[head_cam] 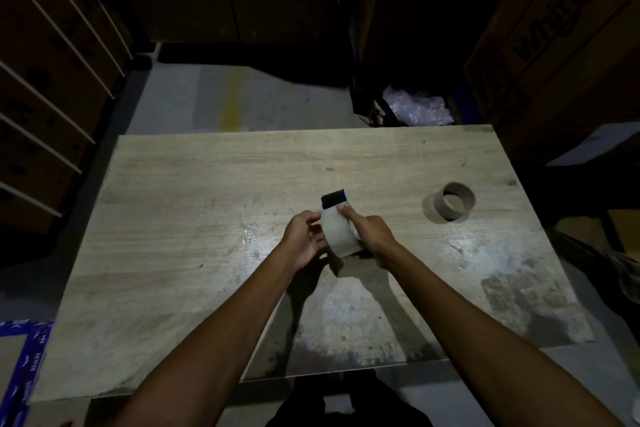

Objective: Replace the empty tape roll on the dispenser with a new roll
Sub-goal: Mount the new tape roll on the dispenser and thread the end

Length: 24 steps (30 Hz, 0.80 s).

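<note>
A pale roll of tape [337, 230] sits in a tape dispenser whose black toothed blade [334, 198] sticks out at the far end. Both hands hold this over the middle of the wooden table [194, 204]. My left hand [303, 237] grips the left side of the roll and dispenser. My right hand [369, 232] grips the right side, its thumb lying on top of the roll near the blade. The dispenser body is mostly hidden by the roll and my fingers. An empty brown cardboard core [453, 201] lies on its side at the right of the table.
A small scrap of clear film [250, 233] lies on the table left of my hands. Dark cardboard boxes [561, 28] stand to the right and behind. Shelving [52, 62] runs along the left. Bubble wrap [417, 107] sits beyond the table's far edge.
</note>
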Each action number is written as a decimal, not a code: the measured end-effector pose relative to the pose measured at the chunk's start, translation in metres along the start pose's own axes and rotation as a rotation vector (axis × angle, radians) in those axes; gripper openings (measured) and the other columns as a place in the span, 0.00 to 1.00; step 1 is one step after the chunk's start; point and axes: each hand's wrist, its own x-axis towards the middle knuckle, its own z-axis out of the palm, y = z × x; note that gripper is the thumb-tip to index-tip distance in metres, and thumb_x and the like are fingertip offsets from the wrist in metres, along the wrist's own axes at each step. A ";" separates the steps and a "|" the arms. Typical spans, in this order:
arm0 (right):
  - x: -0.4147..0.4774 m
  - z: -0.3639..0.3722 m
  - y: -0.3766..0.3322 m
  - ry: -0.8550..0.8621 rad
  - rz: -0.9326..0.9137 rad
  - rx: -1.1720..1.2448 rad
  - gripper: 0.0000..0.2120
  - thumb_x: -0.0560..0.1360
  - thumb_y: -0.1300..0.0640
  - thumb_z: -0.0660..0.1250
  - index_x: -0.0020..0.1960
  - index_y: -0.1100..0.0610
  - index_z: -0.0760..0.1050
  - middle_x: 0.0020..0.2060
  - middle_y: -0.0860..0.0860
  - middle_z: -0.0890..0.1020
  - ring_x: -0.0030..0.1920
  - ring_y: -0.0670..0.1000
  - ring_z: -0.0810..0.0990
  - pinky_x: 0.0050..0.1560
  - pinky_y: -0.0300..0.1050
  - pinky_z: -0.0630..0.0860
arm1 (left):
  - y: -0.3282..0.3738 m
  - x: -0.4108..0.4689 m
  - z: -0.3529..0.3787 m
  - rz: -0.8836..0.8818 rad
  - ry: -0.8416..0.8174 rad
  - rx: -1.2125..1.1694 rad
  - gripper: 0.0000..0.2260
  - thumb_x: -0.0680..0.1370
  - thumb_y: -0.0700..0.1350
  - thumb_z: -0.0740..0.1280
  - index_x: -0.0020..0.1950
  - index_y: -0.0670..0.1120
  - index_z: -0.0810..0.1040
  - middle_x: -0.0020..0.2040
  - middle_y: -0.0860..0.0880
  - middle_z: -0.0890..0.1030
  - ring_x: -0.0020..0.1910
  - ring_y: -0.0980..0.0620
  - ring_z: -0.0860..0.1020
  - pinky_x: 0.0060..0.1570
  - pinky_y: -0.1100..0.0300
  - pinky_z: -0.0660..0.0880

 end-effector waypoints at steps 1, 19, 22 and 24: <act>0.002 0.000 0.001 -0.017 0.033 0.043 0.43 0.57 0.24 0.68 0.55 0.60 0.79 0.50 0.58 0.83 0.46 0.58 0.83 0.45 0.55 0.84 | -0.002 0.000 0.000 0.004 0.002 0.041 0.11 0.80 0.42 0.59 0.57 0.39 0.77 0.47 0.40 0.78 0.46 0.42 0.78 0.51 0.45 0.76; 0.011 0.010 0.024 -0.145 0.241 0.311 0.30 0.76 0.31 0.57 0.63 0.55 0.71 0.48 0.57 0.79 0.46 0.57 0.80 0.36 0.48 0.81 | -0.033 0.005 -0.008 0.241 0.093 0.409 0.12 0.76 0.38 0.70 0.59 0.42 0.81 0.51 0.43 0.85 0.46 0.47 0.84 0.43 0.55 0.82; 0.010 0.009 0.024 -0.131 0.160 0.148 0.31 0.76 0.32 0.57 0.59 0.59 0.74 0.47 0.58 0.80 0.45 0.58 0.81 0.33 0.47 0.81 | -0.032 0.007 -0.008 0.300 0.186 0.479 0.09 0.76 0.42 0.71 0.57 0.45 0.80 0.49 0.43 0.83 0.45 0.46 0.84 0.41 0.52 0.83; 0.011 0.008 0.026 -0.053 0.002 -0.117 0.30 0.75 0.33 0.61 0.54 0.61 0.79 0.46 0.58 0.82 0.43 0.56 0.82 0.36 0.47 0.80 | -0.032 0.008 -0.007 0.304 0.226 0.496 0.08 0.76 0.43 0.71 0.54 0.45 0.79 0.48 0.42 0.82 0.44 0.45 0.83 0.41 0.51 0.82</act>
